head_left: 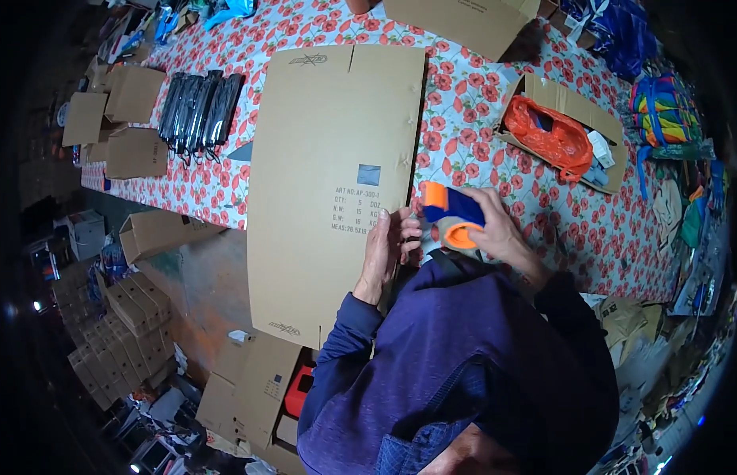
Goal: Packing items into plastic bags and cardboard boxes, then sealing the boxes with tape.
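A large flattened cardboard box [321, 166] lies across the edge of a table with a red-flowered cloth [463, 103]. My left hand [388, 249] grips the box's right edge near its lower part. Just to its right, my right hand [495, 229] holds a blue and orange tape dispenser [455, 215] close to that same edge. My purple sleeves and jacket fill the lower middle of the view.
An open carton [570, 107] with an orange plastic bag [546, 134] stands at the right. Black packaged items [198, 107] lie at the left of the table. Another cardboard sheet [455, 24] lies at the far end. Stacks of small cartons [127, 324] crowd the floor at left.
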### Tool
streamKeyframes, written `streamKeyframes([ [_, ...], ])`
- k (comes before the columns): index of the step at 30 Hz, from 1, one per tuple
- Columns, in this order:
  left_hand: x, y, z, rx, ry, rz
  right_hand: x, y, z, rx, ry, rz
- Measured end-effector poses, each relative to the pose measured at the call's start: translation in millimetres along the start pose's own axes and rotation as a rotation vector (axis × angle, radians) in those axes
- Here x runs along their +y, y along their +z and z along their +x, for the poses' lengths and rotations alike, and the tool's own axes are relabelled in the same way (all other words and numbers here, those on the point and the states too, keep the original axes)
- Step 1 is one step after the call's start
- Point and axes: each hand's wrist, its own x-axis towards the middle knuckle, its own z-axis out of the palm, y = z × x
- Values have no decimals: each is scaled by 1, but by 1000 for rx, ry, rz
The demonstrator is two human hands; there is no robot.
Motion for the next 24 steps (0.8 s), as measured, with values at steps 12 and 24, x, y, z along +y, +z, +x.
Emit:
streamKeyframes([
  [12, 21, -12, 13, -37, -73, 159, -30, 20, -1, -75, -325, -113],
  [24, 29, -27, 40, -27, 215, 302, -50, 22, 28, -148, -441, -94],
])
